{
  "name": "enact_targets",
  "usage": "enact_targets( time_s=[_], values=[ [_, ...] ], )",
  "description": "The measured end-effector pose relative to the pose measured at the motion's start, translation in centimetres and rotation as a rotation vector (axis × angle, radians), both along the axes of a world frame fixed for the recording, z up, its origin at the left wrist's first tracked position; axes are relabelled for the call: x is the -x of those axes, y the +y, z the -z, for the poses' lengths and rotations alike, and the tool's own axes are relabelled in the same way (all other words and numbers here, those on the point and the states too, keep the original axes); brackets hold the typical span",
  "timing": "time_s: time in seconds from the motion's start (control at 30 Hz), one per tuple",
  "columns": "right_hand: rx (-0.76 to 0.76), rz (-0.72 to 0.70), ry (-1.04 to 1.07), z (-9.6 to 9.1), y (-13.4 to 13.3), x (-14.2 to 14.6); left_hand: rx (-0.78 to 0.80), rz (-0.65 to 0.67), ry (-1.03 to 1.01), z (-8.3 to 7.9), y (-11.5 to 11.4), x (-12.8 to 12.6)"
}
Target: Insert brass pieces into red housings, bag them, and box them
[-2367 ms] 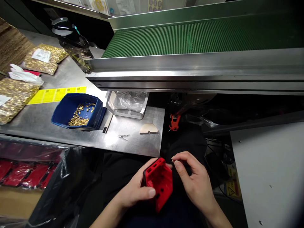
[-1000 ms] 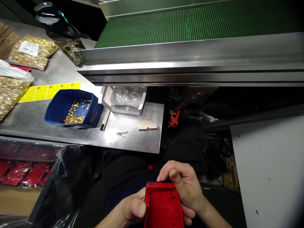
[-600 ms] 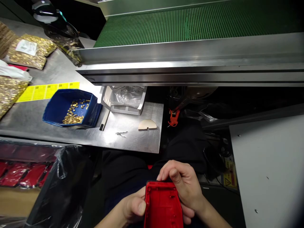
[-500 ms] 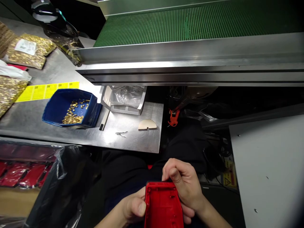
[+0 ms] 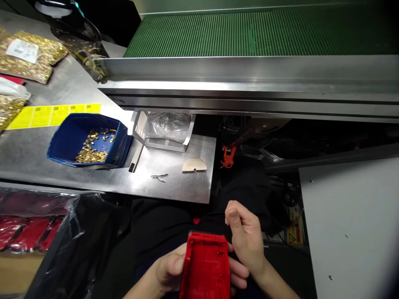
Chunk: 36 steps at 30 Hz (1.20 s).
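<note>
A red plastic housing (image 5: 207, 270), a hollow shell with small posts along its inner edges, lies open side up in my left hand (image 5: 171, 265). My left thumb presses its left side, and fingertips show past its right side. Just to the right, my right hand (image 5: 246, 236) is raised apart from the housing, its fingers curled in and the thumb laid against them. Whatever those fingers may hold is hidden. Small brass pieces (image 5: 92, 155) lie in a blue bin (image 5: 59, 141) on the metal table.
A clear bag sits in a grey bin (image 5: 165, 145) beside tweezers (image 5: 159, 176) and a half-round wooden piece (image 5: 194, 165). A green conveyor belt (image 5: 199, 35) runs behind. Bags of brass pieces (image 5: 52, 52) lie left; a white board (image 5: 349, 216) stands right.
My right hand has moved up and away from the housing's right edge, opening a gap. The housing has shifted slightly left in my left hand.
</note>
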State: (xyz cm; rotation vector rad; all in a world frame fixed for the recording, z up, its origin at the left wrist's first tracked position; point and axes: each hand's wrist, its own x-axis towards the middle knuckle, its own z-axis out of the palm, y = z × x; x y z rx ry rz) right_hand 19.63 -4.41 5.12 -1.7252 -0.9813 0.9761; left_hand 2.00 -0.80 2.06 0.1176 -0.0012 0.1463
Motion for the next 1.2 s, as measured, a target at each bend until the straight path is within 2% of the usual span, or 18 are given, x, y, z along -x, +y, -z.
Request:
enact_targets(
  time_s=[0.1, 0.17, 0.23, 0.33, 0.4, 0.5, 0.6, 0.67, 0.83, 0.9, 0.97, 1.03, 1.13, 1.2],
  values=[
    [0.032, -0.01, -0.083, 1.7, 2.1, 0.3, 0.003, -0.092, 0.054, 0.5, -0.2, 1.4],
    [0.038, -0.149, -0.13, 3.0, 4.7, 1.2, 0.017, -0.174, 0.109, 0.8, -0.5, 2.7],
    [0.017, -0.354, -0.235, 4.5, 7.9, 3.0, 0.075, -0.255, 0.148, 1.0, -0.9, 4.2],
    [-0.001, -0.622, -0.56, 6.7, 12.6, 6.7, 0.143, -0.373, 0.23, 1.1, -1.7, 6.6],
    [0.039, -0.728, -0.766, 7.8, 14.8, 8.8, 0.141, -0.45, 0.327, 1.0, -2.6, 7.9],
    [0.083, -0.793, -0.862, 8.2, 15.9, 10.4, 0.102, -0.538, 0.451, 1.0, -4.1, 9.2],
    [0.076, -0.792, -0.835, 7.5, 14.3, 9.7, 0.03, -0.574, 0.522, 1.3, -5.2, 9.8],
    [0.076, -0.763, -0.736, 7.1, 12.4, 8.3, -0.011, -0.568, 0.555, 1.5, -5.5, 10.1],
    [0.22, -0.684, -0.647, 7.8, 7.9, 4.3, -0.035, -0.5, 0.577, 1.6, -5.3, 10.1],
    [0.247, -0.638, -0.498, 7.1, 6.5, 3.3, -0.056, -0.487, 0.585, 1.6, -5.0, 9.9],
    [0.248, -0.583, -0.248, 5.2, 5.0, 2.8, -0.092, -0.484, 0.599, 1.6, -4.9, 9.4],
    [0.233, -0.551, -0.057, 2.4, 3.5, 2.9, -0.138, -0.488, 0.622, 1.4, -4.8, 8.9],
    [0.17, -0.575, -0.027, -1.2, 1.3, 3.8, -0.204, -0.46, 0.655, 0.9, -4.6, 8.0],
    [0.11, -0.604, -0.098, -2.3, 0.2, 4.5, -0.244, -0.427, 0.661, 0.4, -4.5, 7.5]
  ],
)
